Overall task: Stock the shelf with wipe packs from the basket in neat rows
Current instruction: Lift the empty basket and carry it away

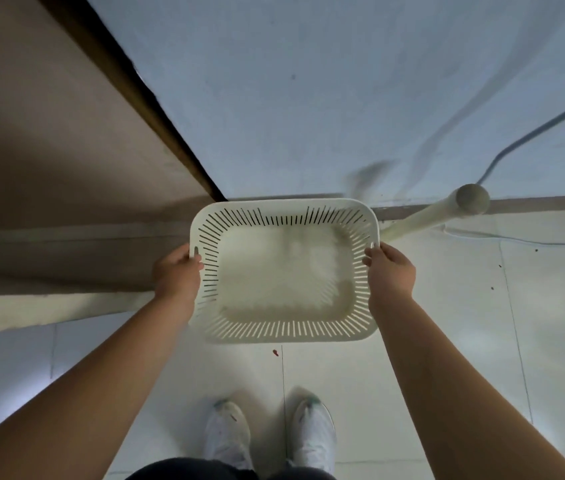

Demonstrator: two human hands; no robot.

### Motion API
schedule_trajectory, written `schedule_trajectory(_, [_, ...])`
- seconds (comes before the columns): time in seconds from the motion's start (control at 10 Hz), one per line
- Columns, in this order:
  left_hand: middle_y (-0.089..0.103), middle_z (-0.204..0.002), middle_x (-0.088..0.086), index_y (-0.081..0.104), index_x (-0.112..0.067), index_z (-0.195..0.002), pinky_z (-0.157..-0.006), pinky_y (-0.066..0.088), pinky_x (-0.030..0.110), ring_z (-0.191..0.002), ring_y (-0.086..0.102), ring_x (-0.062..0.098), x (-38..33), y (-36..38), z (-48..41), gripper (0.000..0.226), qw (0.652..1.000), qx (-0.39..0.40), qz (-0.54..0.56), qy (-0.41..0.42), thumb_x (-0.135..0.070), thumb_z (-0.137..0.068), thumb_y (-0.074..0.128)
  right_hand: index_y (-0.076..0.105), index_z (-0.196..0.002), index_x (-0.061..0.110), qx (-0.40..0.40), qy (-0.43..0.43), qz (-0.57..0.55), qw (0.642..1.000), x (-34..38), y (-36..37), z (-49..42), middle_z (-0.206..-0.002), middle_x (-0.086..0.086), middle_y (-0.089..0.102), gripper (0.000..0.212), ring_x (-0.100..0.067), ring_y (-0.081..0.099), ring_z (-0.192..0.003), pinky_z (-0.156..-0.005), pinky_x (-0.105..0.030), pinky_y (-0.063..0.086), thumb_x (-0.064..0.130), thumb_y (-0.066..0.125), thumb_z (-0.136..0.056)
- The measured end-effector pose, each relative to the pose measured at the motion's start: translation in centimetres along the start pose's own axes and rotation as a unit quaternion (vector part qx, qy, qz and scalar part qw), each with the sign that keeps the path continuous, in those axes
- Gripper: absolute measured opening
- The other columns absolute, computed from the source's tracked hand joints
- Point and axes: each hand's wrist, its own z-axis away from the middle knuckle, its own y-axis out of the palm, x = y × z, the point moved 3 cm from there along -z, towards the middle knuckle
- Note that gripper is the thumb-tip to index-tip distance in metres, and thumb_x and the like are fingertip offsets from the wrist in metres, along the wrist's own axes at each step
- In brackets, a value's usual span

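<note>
A white slotted plastic basket (284, 327) hangs level in front of me above the floor, and its inside shows nothing in it. My left hand (177, 271) grips its left rim at the handle slot. My right hand (390, 271) grips the right rim. No wipe packs are in view. To the left runs a brown shelf unit (49, 133), its side panel and lower boards seen from above.
A pale wall (309, 81) stands ahead, with a dark cable (534, 129) running down it. A white pole with a round grey end (471, 199) leans just right of the basket. White floor tiles (482, 341) and my white shoes (312, 434) lie below.
</note>
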Motion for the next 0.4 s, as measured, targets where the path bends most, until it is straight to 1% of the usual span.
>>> schedule_trajectory(0.1, [0.076,-0.098,0.005,0.074,-0.022,-0.118,-0.059,0.050,0.022,-0.067,0.064,0.013,0.3,-0.1,0.5,0.032,1.000,-0.005,-0.019,0.013,-0.003,-0.095,0.062,0.075,-0.095,0.027,0.005,0.005,0.018,1.000,-0.5,-0.1,0.3,-0.088,0.005,0.075,0.019,-0.016,0.070,-0.085,-0.080,-0.031,0.055,0.015,0.060,-0.098])
schedule_trajectory(0.2, [0.075,-0.087,-0.002,0.074,-0.027,-0.108,-0.059,0.050,0.023,-0.069,0.066,0.015,0.2,0.1,0.0,0.030,1.000,-0.003,-0.010,0.019,-0.003,-0.096,0.062,0.070,-0.093,0.032,0.017,-0.007,0.039,0.999,-0.4,0.3,0.1,-0.090,0.005,0.075,0.024,-0.020,0.073,-0.092,-0.088,-0.037,0.058,0.013,0.057,-0.099])
schedule_trajectory(0.3, [0.075,-0.086,-0.001,0.075,-0.027,-0.099,-0.060,0.049,0.022,-0.068,0.067,0.014,0.4,0.3,-0.2,0.028,1.000,-0.009,-0.006,0.013,-0.002,-0.094,0.064,0.070,-0.081,0.029,0.045,-0.058,0.136,0.988,0.7,0.6,-1.0,-0.087,0.003,0.074,0.030,-0.025,0.072,-0.090,-0.087,-0.043,0.057,0.014,0.051,-0.099])
schedule_trajectory(0.4, [0.075,-0.087,-0.003,0.075,-0.019,-0.091,-0.076,0.056,0.029,-0.081,0.070,0.020,-0.8,-0.1,0.4,0.019,0.998,-0.020,-0.041,0.031,-0.007,-0.091,0.060,0.070,-0.106,0.015,0.077,-0.100,0.279,0.952,2.3,0.8,-0.5,-0.102,-0.008,0.072,0.025,-0.033,0.067,-0.100,-0.091,-0.043,0.053,0.024,0.047,-0.101])
